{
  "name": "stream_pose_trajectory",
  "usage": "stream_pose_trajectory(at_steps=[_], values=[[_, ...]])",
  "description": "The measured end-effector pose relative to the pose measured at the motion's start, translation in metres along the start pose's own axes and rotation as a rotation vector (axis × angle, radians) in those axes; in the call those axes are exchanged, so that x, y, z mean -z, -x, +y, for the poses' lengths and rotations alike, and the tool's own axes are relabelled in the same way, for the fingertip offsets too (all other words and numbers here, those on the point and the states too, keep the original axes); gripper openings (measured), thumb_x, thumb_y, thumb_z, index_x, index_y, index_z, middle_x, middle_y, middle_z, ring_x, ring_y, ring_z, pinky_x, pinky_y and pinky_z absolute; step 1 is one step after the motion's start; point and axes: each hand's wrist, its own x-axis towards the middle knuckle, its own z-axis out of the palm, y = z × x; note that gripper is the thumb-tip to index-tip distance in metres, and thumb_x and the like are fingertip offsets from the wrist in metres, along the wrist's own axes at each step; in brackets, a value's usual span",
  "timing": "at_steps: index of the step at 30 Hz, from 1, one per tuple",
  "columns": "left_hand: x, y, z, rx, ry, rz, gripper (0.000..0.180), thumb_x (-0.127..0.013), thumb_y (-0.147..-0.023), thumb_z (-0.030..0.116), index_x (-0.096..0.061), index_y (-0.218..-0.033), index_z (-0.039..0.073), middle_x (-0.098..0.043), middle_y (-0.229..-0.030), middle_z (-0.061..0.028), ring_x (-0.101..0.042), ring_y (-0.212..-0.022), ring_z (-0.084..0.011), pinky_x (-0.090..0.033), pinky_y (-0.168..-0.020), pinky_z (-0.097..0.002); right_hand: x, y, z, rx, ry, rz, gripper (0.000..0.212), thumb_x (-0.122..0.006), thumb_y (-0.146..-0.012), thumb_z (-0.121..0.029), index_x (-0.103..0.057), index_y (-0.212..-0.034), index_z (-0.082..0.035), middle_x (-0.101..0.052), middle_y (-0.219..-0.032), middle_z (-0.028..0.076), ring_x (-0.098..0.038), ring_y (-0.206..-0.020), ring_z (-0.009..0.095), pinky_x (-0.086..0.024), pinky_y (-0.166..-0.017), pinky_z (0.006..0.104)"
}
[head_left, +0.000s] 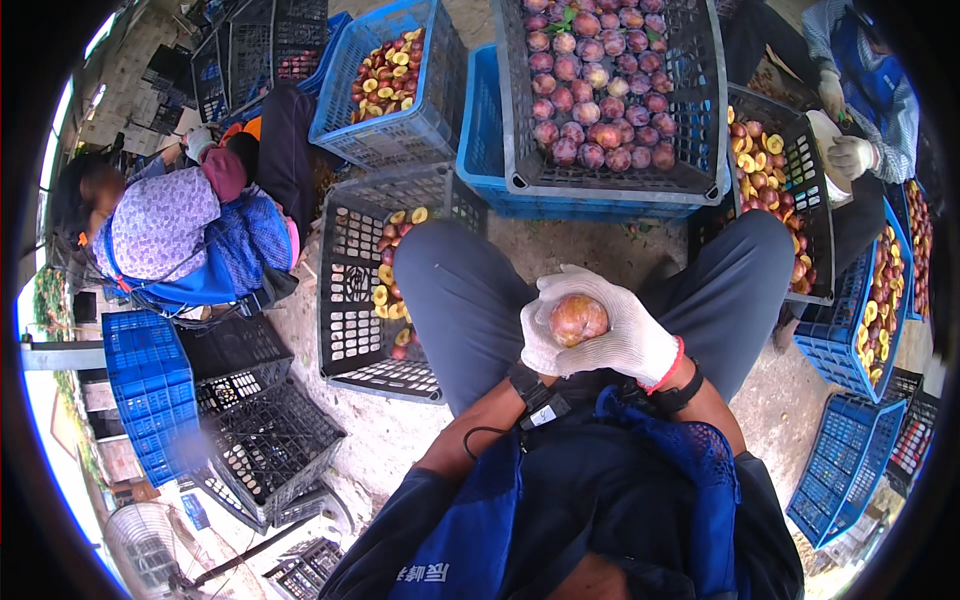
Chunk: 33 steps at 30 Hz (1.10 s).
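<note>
Between my knees, both hands in white knitted gloves are cupped round one reddish plum (pixel 578 320). My left hand (pixel 540 343) wraps its near left side. My right hand (pixel 640 342), with a red cuff edge, closes round its right and far sides. The plum's upper face shows whole and uncut; its underside is hidden by the gloves. Ahead of my hands, a black crate (pixel 613 187) of whole plums rests on blue crates (pixel 485 130). Left of my left knee stands a black crate (pixel 345 310) with halved, yellow-fleshed plums (pixel 392 285), partly hidden by my leg.
A blue crate (pixel 390 140) of halved plums stands at the far left. Another black crate (pixel 822 225) of halves is beyond my right knee. One person (pixel 190 225) sits at left, another (pixel 875 110) at far right. Stacked crates (pixel 150 390) stand at lower left.
</note>
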Motion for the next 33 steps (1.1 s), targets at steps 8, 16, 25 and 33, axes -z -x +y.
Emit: stream_pose_trajectory(at_steps=[8,16,25,33], values=[[0.002,0.000,-0.016,-0.081,-0.527,-0.047,0.037,-0.089,-0.076,0.021,-0.073,-0.104,0.003,-0.077,-0.095,-0.0085,-0.077,-0.088,-0.0250,-0.062,-0.075,-0.0369,0.005,-0.013,0.010,0.497,0.901,0.346,0.064,-0.096,-0.061,-0.021,-0.067,-0.116,-0.011,-0.073,-0.116,0.013,-0.068,-0.110,0.043,-0.055,-0.099,0.0502],[-0.016,-0.003,-0.001,-0.412,-0.846,-0.079,0.051,-0.089,-0.075,0.037,-0.071,-0.110,0.004,-0.073,-0.081,-0.0200,-0.073,-0.082,-0.0404,-0.059,-0.067,-0.0430,0.027,-0.001,-0.003,0.152,0.751,0.270,0.081,-0.098,-0.059,-0.022,-0.059,-0.129,-0.011,-0.070,-0.113,0.014,-0.070,-0.104,0.040,-0.058,-0.090,0.0439],[-0.057,0.010,0.035,-0.088,-1.233,-0.060,0.032,-0.069,-0.090,0.032,-0.074,-0.100,0.003,-0.072,-0.088,-0.0265,-0.069,-0.090,-0.0463,-0.057,-0.075,-0.0505,0.053,0.008,0.010,0.196,1.074,0.376,0.054,-0.086,-0.064,-0.007,-0.062,-0.112,-0.013,-0.070,-0.104,0.014,-0.068,-0.093,0.040,-0.055,-0.083,0.0478],[-0.040,0.010,0.022,0.080,-1.028,-0.128,0.020,-0.069,-0.093,0.020,-0.075,-0.095,0.001,-0.074,-0.082,-0.0175,-0.071,-0.075,-0.0301,-0.055,-0.074,-0.0396,0.097,0.010,0.005,0.069,0.753,0.720,0.059,-0.086,-0.064,-0.001,-0.065,-0.120,-0.007,-0.070,-0.113,0.012,-0.069,-0.106,0.033,-0.053,-0.099,0.0380]])
